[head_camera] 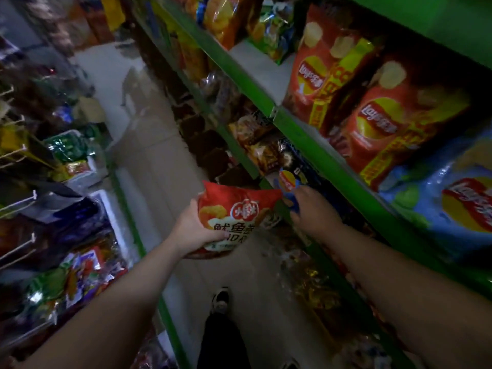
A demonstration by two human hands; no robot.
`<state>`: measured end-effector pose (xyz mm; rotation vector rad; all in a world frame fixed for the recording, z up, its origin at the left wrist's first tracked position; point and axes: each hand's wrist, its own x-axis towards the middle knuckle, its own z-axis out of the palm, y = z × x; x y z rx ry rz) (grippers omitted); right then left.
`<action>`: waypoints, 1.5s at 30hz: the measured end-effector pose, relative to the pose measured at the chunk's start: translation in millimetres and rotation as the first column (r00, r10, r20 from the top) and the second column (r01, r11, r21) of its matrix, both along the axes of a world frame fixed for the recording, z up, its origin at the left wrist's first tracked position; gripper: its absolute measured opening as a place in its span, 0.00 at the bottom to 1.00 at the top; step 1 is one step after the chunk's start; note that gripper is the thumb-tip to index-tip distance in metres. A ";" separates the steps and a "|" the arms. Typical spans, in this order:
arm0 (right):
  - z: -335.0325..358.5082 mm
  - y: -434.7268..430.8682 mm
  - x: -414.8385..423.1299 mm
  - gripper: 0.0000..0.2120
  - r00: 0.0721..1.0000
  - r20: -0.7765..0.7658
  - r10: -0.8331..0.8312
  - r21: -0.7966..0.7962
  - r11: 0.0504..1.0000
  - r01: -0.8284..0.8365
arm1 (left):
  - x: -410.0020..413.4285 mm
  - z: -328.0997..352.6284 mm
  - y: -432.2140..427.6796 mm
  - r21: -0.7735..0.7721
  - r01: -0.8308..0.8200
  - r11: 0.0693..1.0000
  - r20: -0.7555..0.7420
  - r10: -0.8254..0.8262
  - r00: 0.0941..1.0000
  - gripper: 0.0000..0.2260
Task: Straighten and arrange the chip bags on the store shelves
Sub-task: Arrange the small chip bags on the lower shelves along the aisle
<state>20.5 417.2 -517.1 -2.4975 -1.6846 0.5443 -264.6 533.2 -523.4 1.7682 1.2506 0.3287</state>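
My left hand (195, 231) grips a red snack bag (234, 211) with white lettering, held out over the aisle in front of the green shelf rail (314, 145). My right hand (311, 209) reaches under that rail, its fingers touching a dark blue chip bag (291, 179) on the lower shelf; whether it grips the bag is unclear. On the shelf above stand two large red chip bags (383, 123) and a light blue chip bag (452, 198).
Green shelving runs along the right, packed with snack bags on several levels. Another rack with hooks and mixed packets (66, 155) lines the left. A pale tiled aisle floor (149, 145) runs between them. My shoe (221, 299) shows below.
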 end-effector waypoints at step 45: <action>-57.3 -81.6 -1.2 0.07 0.890 -0.303 -0.339 -0.034 0.938 0.346 | 246.4 -45.2 146.1 -0.062 0.847 0.529 0.126 -0.837 0.532 0.44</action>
